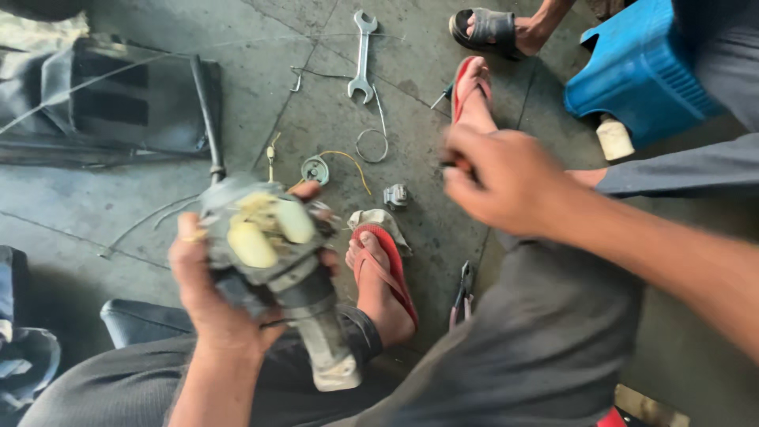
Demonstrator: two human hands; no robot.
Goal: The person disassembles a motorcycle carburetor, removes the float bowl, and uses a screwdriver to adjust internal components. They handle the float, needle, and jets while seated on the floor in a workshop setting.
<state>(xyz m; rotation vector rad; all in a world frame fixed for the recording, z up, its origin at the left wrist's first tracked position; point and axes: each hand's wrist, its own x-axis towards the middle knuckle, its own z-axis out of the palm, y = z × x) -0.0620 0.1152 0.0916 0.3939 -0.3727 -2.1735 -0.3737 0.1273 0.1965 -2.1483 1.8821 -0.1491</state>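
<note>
Left hand (pixel 207 296) has its fingers wrapped tight around a grey carburetor body (pixel 265 237), held over my lap, the 2 pale yellow floats (pixel 273 231) exposed on top. Right hand (pixel 506 182) is blurred, fingers closed on a small tool with an orange-red handle (pixel 461 166); I can't tell its tip. Risks as I see them: floats are fragile, a jab from a fast-moving tool could bend or crack them. 1-handed grip on an oily body could slip, dropping it onto the concrete floor (pixel 118 205). Loose bits down there, a wire ring (pixel 371 145), small metal fitting (pixel 395 195), round part (pixel 315 169), sit near my sandal (pixel 387 269) and could get kicked away. Pliers (pixel 464 292) lie underfoot too
</note>
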